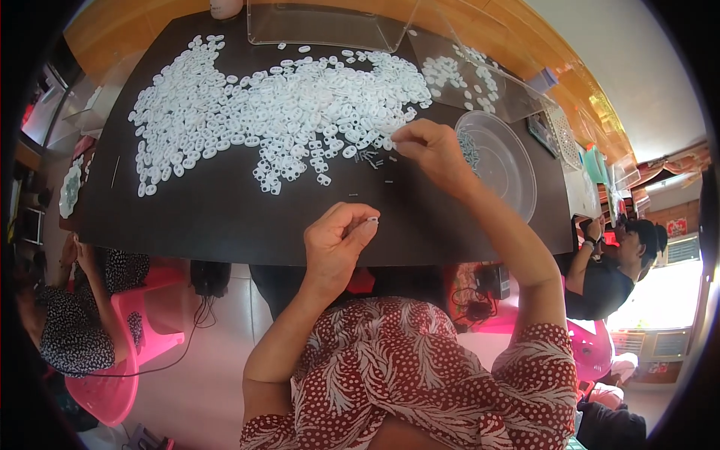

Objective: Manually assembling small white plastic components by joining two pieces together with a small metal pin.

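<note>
Left hand (339,238) pinches one small white ring (372,220) between thumb and forefinger, above the dark table (225,217). Right hand (429,150), fingers closed, picks at the edge of the white ring heap (285,105), near small metal pins (371,159). Round clear dish (510,169) right; clear rectangular trays (322,26) behind. Pink chair (124,360), pale floor.

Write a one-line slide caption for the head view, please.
Right hand picks at white plastic rings on a dark table; left hand pinches one small piece.
</note>
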{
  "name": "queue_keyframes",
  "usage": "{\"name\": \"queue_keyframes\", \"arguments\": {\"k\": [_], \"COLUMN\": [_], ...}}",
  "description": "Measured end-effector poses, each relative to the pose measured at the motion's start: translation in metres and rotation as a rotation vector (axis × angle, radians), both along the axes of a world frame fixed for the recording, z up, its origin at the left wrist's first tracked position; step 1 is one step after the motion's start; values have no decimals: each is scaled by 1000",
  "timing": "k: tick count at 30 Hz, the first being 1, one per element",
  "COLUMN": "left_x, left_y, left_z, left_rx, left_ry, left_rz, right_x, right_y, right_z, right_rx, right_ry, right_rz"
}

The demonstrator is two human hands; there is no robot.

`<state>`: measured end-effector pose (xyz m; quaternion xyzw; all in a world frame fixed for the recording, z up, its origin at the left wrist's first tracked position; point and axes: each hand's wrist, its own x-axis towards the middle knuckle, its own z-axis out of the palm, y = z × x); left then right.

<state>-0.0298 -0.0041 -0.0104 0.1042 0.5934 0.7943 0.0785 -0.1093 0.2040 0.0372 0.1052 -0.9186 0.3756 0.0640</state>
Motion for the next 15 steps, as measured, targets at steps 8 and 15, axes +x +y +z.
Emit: {"name": "queue_keyframes", "arguments": {"k": [8,15], "left_x": [-27,-43], "left_y": [6,16], "left_z": [8,0], "left_rx": [-223,-67], "left_ry": [151,-25], "left_rz": [-42,2], "right_x": [25,61], "right_y": [1,-11], "right_z": [-7,-14], "right_rx": [11,295], "right_ry": [7,195], "right_rz": [-51,130]}}
